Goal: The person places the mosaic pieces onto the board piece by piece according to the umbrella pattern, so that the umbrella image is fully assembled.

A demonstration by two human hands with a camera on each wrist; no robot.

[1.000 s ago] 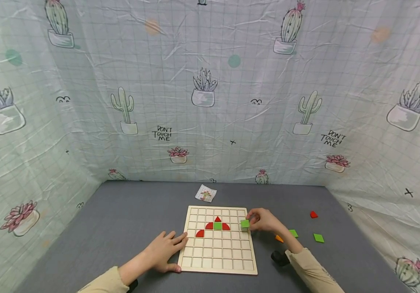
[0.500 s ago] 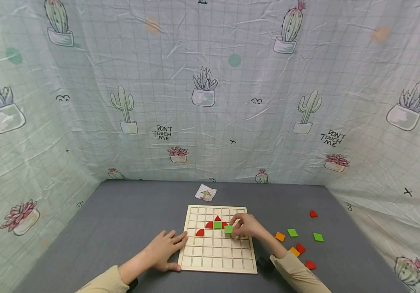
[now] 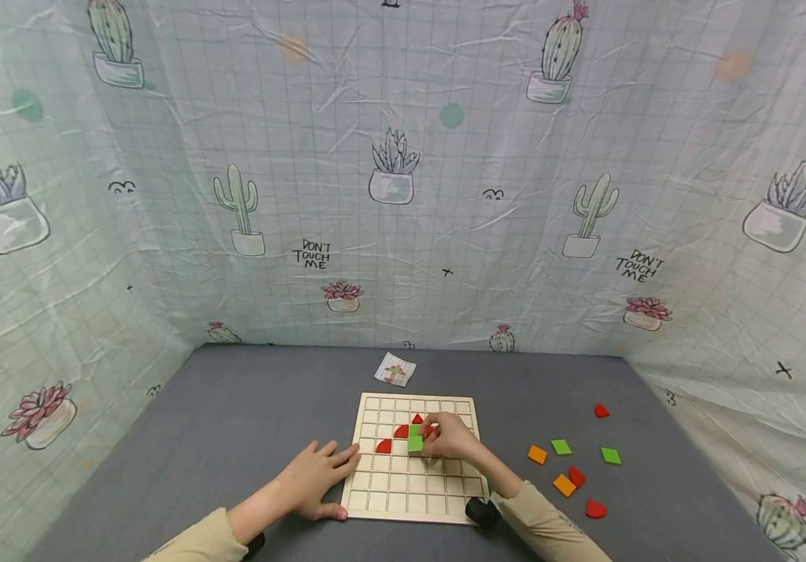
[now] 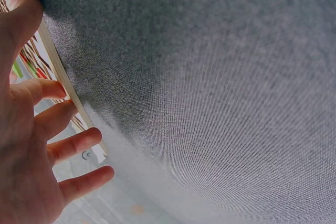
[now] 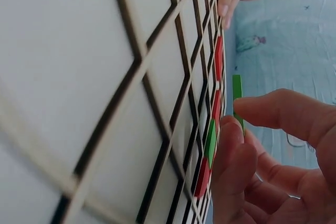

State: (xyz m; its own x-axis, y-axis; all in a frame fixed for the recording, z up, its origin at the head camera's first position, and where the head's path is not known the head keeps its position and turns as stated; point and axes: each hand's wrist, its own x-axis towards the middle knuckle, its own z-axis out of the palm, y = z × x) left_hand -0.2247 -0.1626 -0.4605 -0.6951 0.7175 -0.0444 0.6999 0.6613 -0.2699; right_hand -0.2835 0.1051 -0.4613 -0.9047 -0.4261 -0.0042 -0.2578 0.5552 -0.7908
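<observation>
A pale wooden grid board (image 3: 438,499) lies on the dark table. My left hand (image 3: 310,482) rests spread along its left edge, fingertips and thumb at the rim; the left wrist view shows these fingers straight against the edge (image 4: 55,61). With thumb and fingertips my right hand (image 3: 451,439) pinches a green square tile (image 3: 415,444) just over the board, below the green tile set in the grid. The right wrist view shows the held green tile (image 5: 237,85) standing off the board's surface. Red rounded tiles (image 3: 384,446) and a red triangle (image 3: 418,418) sit in grid cells.
Right of the board lie loose tiles: green diamonds (image 3: 561,447), orange squares (image 3: 565,485) and several red ones (image 3: 596,508). A small picture card (image 3: 395,370) lies behind the board. A cactus-print curtain (image 3: 403,273) hangs around the table's back and sides.
My right hand has carried the green square tile leftward from the board's right edge to its middle column, uncovering loose tiles on the right. My left hand has stayed in place.
</observation>
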